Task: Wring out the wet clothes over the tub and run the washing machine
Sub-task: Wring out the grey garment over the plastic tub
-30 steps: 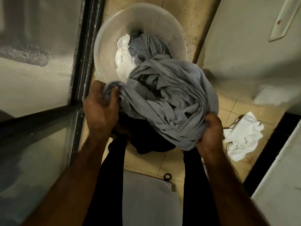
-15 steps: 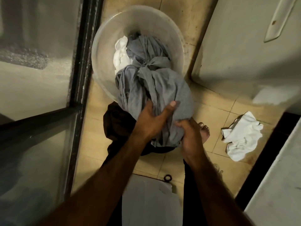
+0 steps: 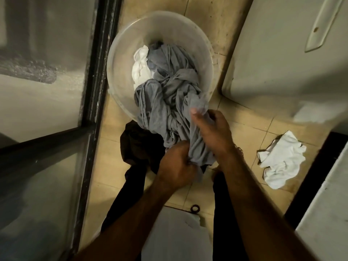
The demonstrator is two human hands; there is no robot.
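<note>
Left hand (image 3: 177, 162) dropped below right hand (image 3: 211, 129) on the grey cloth (image 3: 162, 110).

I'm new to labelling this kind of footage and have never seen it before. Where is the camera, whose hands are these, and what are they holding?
There is no machine here: the one camera sits on a person's head and looks down, so the two arms are the wearer's own. The left hand and the right hand both grip a bunched grey garment, which trails up from the round pale tub on the tiled floor. A white cloth lies in the tub beside it. Another crumpled white cloth lies on the floor to the right, a dark cloth beside the tub. The white casing at upper right may be the washing machine; I cannot be sure.
</note>
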